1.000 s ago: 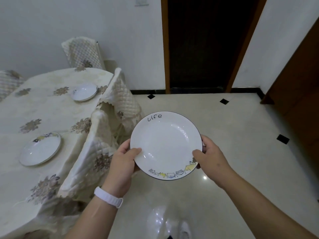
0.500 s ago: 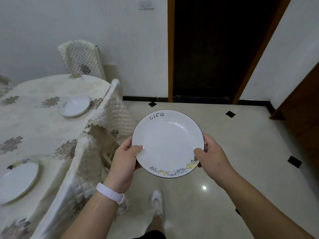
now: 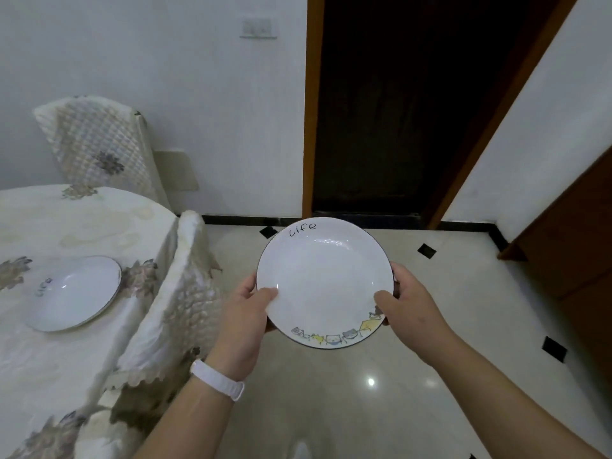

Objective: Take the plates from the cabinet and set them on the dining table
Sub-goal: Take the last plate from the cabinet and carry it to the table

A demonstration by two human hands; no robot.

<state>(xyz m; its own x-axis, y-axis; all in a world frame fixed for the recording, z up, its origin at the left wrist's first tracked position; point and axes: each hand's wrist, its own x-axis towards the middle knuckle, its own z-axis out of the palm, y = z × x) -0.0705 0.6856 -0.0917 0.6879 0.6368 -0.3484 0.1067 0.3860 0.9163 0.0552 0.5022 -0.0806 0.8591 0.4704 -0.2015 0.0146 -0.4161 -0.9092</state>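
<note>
both hands, left [image 3: 246,314] & right [image 3: 409,309], are gripping opposite rims of the plate [image 3: 323,283], carrying it level over the floor; bench [image 3: 49,359] is lying to the left, nearer the left hand, w/ another plate [image 3: 74,293] on it.

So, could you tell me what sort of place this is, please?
Probably a home dining room: a cloth-covered dining table, a plate set on it, and a chair in a quilted cover.
</note>
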